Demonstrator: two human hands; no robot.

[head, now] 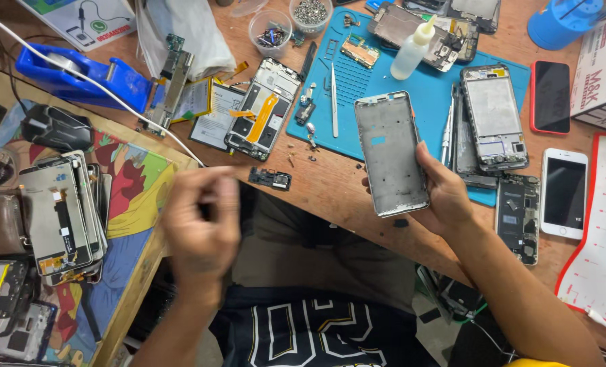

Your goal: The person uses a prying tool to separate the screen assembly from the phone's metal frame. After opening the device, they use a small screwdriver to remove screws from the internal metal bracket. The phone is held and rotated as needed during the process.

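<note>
White printed box [602, 68] far right; beside it a red-edged dark phone screen [551, 96].

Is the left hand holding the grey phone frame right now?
No. The grey phone frame sits in the right hand, while the left hand is curled into a loose fist off to the side, apart from it.

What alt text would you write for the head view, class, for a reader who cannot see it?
A right hand holds a grey phone frame over a wooden bench; the left hand, blurred, is closed beside it. Opened phones and parts lie around a blue mat.
</note>
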